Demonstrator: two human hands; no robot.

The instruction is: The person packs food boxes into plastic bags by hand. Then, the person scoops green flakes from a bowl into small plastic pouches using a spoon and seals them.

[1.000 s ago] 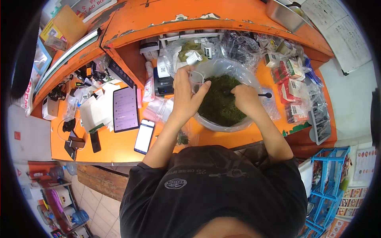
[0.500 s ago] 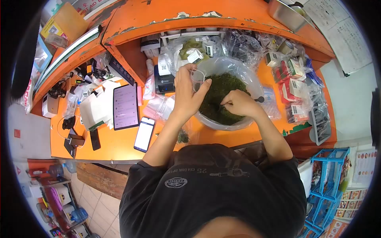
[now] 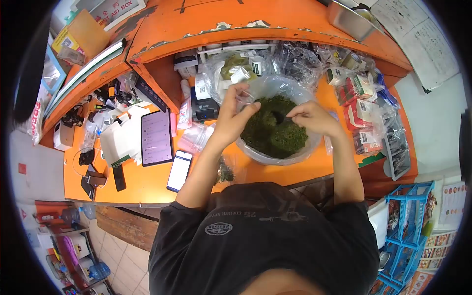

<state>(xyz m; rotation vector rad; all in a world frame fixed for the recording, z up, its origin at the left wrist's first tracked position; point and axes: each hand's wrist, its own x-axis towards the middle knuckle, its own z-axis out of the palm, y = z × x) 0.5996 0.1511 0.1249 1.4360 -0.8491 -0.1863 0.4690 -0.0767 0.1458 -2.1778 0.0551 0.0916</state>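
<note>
A wide tub lined with clear plastic holds a mass of chopped, dark green dried herbs. My left hand is at the tub's left rim, its thumb and fingers curled around a small clear plastic bag, which is hard to make out. Over the right side of the herbs, my right hand pinches a black spoon. Its dark bowl shows near the middle of the herbs, while the fingers cover much of the handle. A small clear bag with some green herb lies at the table's front edge.
Left of my arm are a phone, a tablet and a black printer-like box. Packaged goods line the right side. An orange shelf overhangs the back. A blue rack stands at the lower right.
My right hand has come up and slightly right, bringing the spoon's dark bowl into sight above the herbs. My left hand stays at the rim, shifted slightly.
</note>
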